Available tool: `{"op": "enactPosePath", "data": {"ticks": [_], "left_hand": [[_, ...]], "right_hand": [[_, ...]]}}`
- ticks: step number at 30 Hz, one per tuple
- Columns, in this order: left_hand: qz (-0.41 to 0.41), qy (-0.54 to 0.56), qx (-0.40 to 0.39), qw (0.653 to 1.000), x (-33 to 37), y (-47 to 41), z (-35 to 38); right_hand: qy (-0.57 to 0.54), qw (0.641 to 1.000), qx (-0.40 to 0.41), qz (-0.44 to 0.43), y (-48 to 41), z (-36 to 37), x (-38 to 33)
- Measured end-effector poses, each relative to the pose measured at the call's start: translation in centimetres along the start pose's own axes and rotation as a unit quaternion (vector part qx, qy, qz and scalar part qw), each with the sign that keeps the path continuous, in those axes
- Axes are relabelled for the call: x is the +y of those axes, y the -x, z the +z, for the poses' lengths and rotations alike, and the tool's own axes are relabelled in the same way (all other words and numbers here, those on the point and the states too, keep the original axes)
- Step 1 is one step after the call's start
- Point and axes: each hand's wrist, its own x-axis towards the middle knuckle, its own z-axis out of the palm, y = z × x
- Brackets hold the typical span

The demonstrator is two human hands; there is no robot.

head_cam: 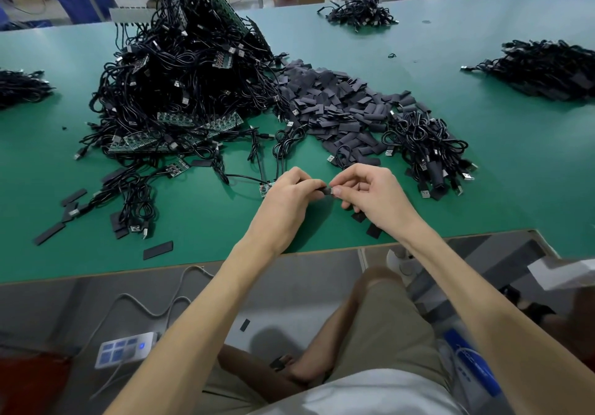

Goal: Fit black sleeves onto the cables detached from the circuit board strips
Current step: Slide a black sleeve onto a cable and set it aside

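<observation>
A wide green counter (450, 189) fills the view. At its left middle rises a tall heap of black cables (180, 86) tangled with green circuit board strips (199, 124). Just right of the heap spreads a flat pile of black sleeves (338, 105), and beside that lies a smaller bundle of cables (428, 147). Near the front edge, the person's left grip (286, 195) and right grip (370, 192) meet, fingers curled. Each pinches one end of a single black sleeve (326, 190) between thumb and forefinger, just above the counter. A small circuit board (265, 188) peeks out at the left grip's outer side.
</observation>
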Motion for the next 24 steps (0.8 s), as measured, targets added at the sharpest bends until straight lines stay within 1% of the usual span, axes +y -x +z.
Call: {"op": "enactPosePath", "data": {"ticks": [3,14,18,21,24], "left_hand": [[-0.01,-0.002,-0.013,1.0,0.1,0.1,-0.1],[0.025,0.018,-0.009,0.999,-0.5,-0.1,0.1],[-0.009,0.069,-0.015,0.997,-0.6,0.0,0.6],[-0.011,0.07,0.0,0.998,-0.8,-0.1,0.5],[-0.041,0.131,0.023,0.99,-0.9,-0.4,-0.2]], "right_hand": [[0.008,1.0,-0.009,-0.002,0.0,0.0,0.0],[-0.012,1.0,-0.002,0.007,-0.1,-0.1,0.0],[-0.001,1.0,-0.016,0.004,-0.2,0.1,0.0],[-0.008,1.0,-0.015,0.002,-0.1,0.1,-0.1],[-0.034,0.999,0.002,0.001,-0.1,0.0,-0.3]]}}
